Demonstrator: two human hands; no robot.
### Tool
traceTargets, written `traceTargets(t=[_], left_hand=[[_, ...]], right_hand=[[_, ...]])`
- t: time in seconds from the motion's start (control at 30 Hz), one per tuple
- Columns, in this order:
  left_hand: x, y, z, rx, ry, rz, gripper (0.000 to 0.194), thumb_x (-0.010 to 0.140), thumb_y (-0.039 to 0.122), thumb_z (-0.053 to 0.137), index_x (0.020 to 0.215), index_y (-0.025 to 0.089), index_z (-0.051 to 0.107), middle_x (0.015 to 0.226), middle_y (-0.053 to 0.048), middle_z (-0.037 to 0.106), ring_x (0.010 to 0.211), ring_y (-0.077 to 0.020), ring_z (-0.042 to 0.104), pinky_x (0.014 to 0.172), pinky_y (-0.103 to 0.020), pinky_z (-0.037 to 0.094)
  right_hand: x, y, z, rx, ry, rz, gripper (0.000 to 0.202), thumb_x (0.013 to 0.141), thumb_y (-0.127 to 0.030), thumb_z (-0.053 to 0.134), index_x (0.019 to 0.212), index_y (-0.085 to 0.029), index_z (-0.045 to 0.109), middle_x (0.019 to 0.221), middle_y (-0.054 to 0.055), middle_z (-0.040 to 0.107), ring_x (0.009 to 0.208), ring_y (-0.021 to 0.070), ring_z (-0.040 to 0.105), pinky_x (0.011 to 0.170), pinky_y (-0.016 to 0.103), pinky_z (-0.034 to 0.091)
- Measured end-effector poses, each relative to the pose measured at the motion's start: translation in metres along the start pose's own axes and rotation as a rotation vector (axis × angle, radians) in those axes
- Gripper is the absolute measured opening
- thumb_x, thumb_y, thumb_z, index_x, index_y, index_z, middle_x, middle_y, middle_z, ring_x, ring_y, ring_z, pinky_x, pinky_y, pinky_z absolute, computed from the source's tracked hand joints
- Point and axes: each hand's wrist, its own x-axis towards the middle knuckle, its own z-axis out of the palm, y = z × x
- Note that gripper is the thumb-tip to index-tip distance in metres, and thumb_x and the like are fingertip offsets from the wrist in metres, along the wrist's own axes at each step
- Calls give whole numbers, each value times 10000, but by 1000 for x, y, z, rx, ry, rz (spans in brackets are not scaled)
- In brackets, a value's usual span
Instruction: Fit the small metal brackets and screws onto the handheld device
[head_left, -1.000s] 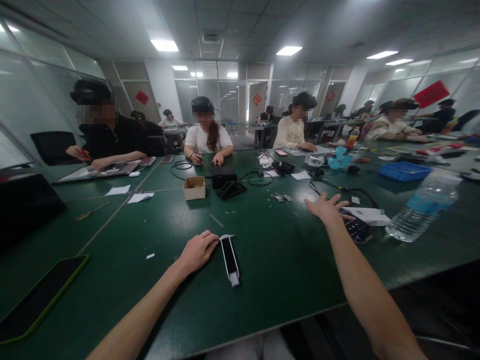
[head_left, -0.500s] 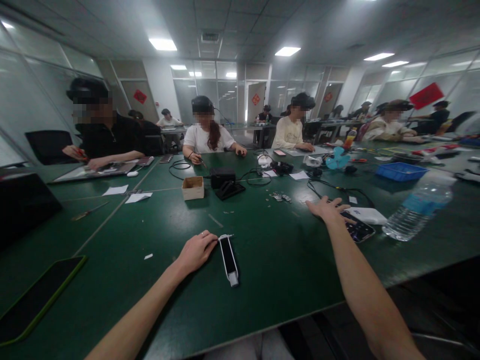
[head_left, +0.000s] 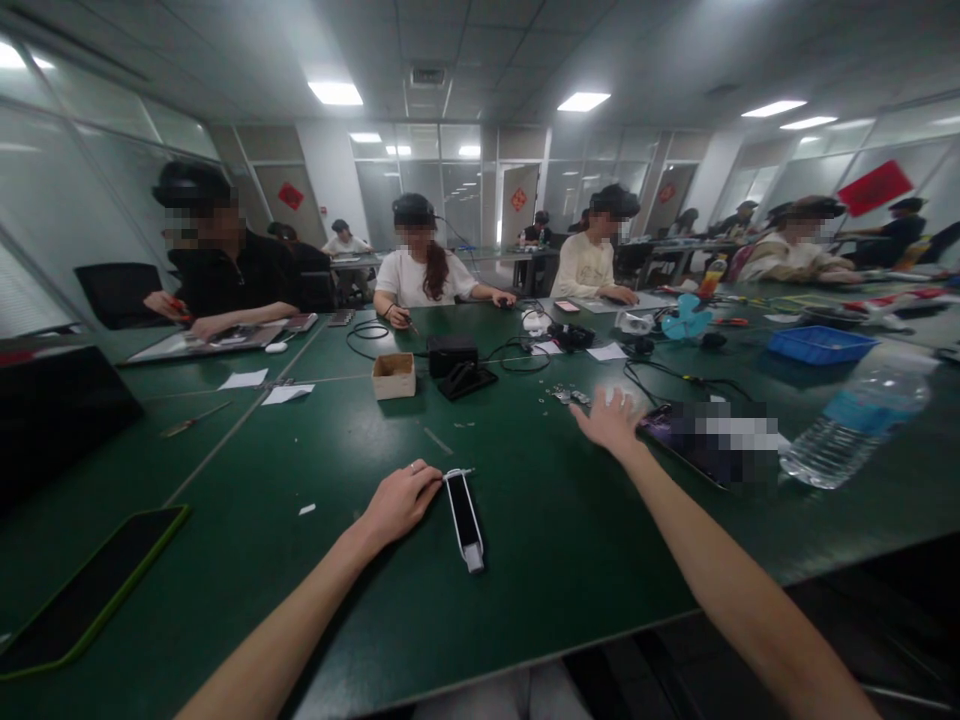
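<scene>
Before me on the green table lies a slim white-framed device with a black face [head_left: 466,515], a thin pale rod across its far end. My left hand [head_left: 405,500] rests on the table with fingers together, the tips pinching the left end of that rod. My right hand [head_left: 613,424] has its fingers spread and holds nothing. It hovers just right of a small pile of metal parts [head_left: 570,395]. Immediately to its right is a smartphone [head_left: 671,435], its far part blurred by pixels.
A clear water bottle [head_left: 859,425] stands at the right, with a blue tray [head_left: 821,345] behind. Further back are an open cardboard box [head_left: 394,376], a black box [head_left: 451,355], cables and a blue fan [head_left: 686,317]. A green-edged phone [head_left: 90,590] lies left. Co-workers sit opposite.
My right hand has lifted off the smartphone and moved left toward the metal parts. My left hand stays at the device. The whole view has shifted slightly.
</scene>
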Motion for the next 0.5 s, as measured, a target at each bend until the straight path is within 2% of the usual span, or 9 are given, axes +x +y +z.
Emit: traceTargets(t=[0.1,0.2,0.37,0.5], left_hand=[[0,1,-1,21,-7,-6,274,955,303,359,1014,199,606,978,-50,598,830,-160,583,754,-268,461],[-1,2,-1,23,-13,-9,283,955,307,352,1017,200,607,993,-50,594,834,-162,583,751,-271,463],[-1,3,-1,15,-15,-16,285,954,303,352,1022,202,610,995,-52,592,833,-164,586,751,-278,464],[0,2,1,27,-15,-19,271,955,294,356,1019,204,604,990,-48,593,831,-160,584,757,-274,458]], right_hand=[[4,-8,21,26,-57,12,910,820,-711,248,1467,-89,98,1510,246,70,1382,411,53,1080,570,42],[15,-11,34,44,-56,26,982,796,-751,238,1465,-53,65,1509,263,62,1392,392,35,1102,513,41],[39,-14,38,69,-64,38,1056,766,-785,249,1456,-2,89,1497,281,117,1390,385,92,1116,466,85],[60,-21,41,64,-101,-21,1063,767,-788,254,1453,11,105,1489,272,170,1384,360,155,1118,439,116]])
